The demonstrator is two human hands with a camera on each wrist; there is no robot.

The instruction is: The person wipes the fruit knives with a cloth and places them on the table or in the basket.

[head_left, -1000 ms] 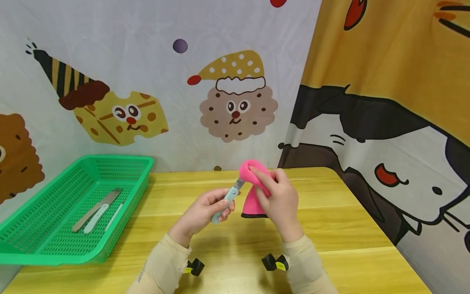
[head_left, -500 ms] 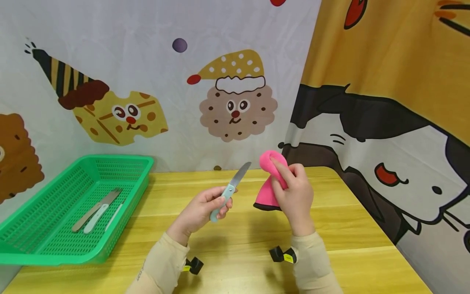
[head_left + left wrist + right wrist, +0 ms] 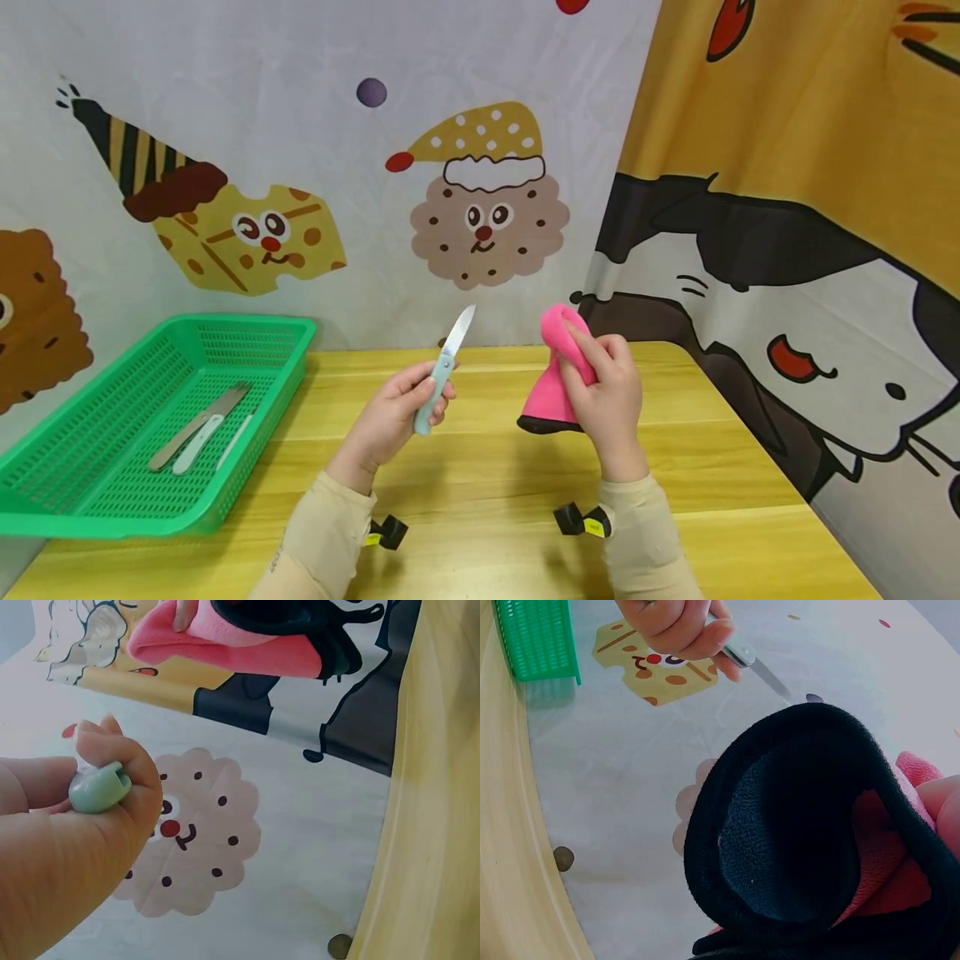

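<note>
My left hand [image 3: 390, 412] grips a small knife [image 3: 435, 392] by its pale blue-green handle, over the table. Its bare blade points up and away. In the left wrist view only the butt of the knife handle [image 3: 97, 789] shows inside the curled fingers. To the right, my right hand [image 3: 611, 400] pinches a folded pink cloth [image 3: 551, 390] with a black edge, which hangs down in the air. A gap separates cloth and blade. The cloth's dark edging [image 3: 705, 862] fills much of the right wrist view, with the knife blade [image 3: 770, 677] behind it.
A green plastic basket [image 3: 288, 392] stands at the left of the wooden table [image 3: 465, 533]. Inside lie a long flat utensil [image 3: 176, 442], a white-handled one [image 3: 198, 444] and a thin white piece [image 3: 234, 443]. A printed curtain [image 3: 337, 317] hangs behind the table.
A second ago the pink cloth was wrapped over the blade. My right hand has drawn it off to the right; my left hand has since moved left with the knife, tilting it more upright.
</note>
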